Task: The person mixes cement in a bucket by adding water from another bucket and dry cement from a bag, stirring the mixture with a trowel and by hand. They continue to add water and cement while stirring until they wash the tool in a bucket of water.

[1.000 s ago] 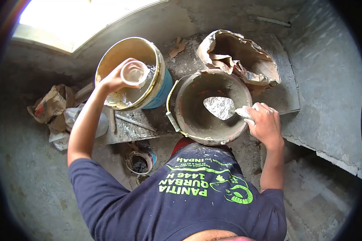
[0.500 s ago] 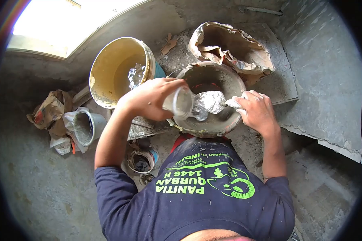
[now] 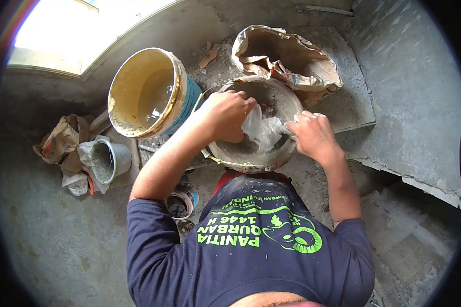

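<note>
My left hand [image 3: 229,115] is closed around a clear plastic cup [image 3: 252,124], tipped over the mixing bucket [image 3: 287,153]. Water appears to run from the cup onto the blade of a trowel [image 3: 271,132]. My right hand [image 3: 315,134] grips the trowel's handle, with pale residue on the fingers. The trowel's blade looks wet and shiny above the grey-coated inside of the bucket. My fingers hide most of the cup and of the handle.
Left of the mixing bucket, a large bucket [image 3: 119,97] holds water. Behind stands an opened paper sack [image 3: 322,77]. A small grey pail [image 3: 121,159] and crumpled bags [image 3: 69,135] lie far left. A small container [image 3: 182,203] is beside my body. Concrete walls surround the spot.
The cup in my left hand has moved right and tipped further over the trowel. My right hand has shifted slightly left. Water in the large bucket looks calmer.
</note>
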`<state>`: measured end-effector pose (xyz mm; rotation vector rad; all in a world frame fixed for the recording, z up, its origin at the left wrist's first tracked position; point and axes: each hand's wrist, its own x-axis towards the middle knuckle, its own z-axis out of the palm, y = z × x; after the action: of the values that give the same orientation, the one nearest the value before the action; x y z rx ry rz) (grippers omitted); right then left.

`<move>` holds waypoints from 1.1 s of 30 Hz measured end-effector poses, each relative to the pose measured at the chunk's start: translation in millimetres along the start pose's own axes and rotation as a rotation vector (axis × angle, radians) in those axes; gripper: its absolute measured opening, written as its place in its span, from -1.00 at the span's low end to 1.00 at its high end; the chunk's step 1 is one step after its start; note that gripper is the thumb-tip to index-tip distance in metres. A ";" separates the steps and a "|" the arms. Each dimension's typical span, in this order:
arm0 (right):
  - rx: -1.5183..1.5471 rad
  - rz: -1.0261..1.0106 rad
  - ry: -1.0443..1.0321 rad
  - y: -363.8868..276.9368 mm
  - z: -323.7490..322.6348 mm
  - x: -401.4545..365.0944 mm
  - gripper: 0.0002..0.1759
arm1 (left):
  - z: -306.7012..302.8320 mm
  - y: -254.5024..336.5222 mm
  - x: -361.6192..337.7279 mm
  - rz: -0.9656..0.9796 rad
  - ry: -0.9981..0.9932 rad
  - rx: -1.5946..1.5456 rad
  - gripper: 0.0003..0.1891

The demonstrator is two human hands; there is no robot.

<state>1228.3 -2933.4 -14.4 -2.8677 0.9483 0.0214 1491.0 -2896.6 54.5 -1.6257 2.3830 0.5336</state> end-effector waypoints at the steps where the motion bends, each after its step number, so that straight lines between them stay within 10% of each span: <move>1: 0.001 -0.017 -0.001 -2.3 -3.2 4.0 -0.68 | 2.4 5.1 1.8 0.009 0.042 0.043 -0.26; 13: 0.210 -0.055 0.131 6.9 -50.0 -1.3 -0.77 | -75.3 -113.4 -99.1 -0.057 0.519 -0.195 -0.23; 20: 0.217 0.013 0.126 0.6 -46.4 -1.9 -0.72 | -33.8 -218.1 -84.0 -0.596 -0.032 -0.067 -0.21; 25: 0.228 0.055 0.094 -12.5 -45.1 3.7 -0.71 | 51.9 -250.1 -38.6 -0.440 -0.380 0.120 -0.05; 33: 0.310 0.095 0.136 -15.1 -35.0 1.7 -0.66 | 104.5 -276.6 -34.0 -0.163 -0.032 -0.472 0.08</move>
<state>1237.8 -2926.6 21.9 -2.5641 1.0112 -0.2897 1757.0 -2915.6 -77.6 -1.9503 2.1832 1.1444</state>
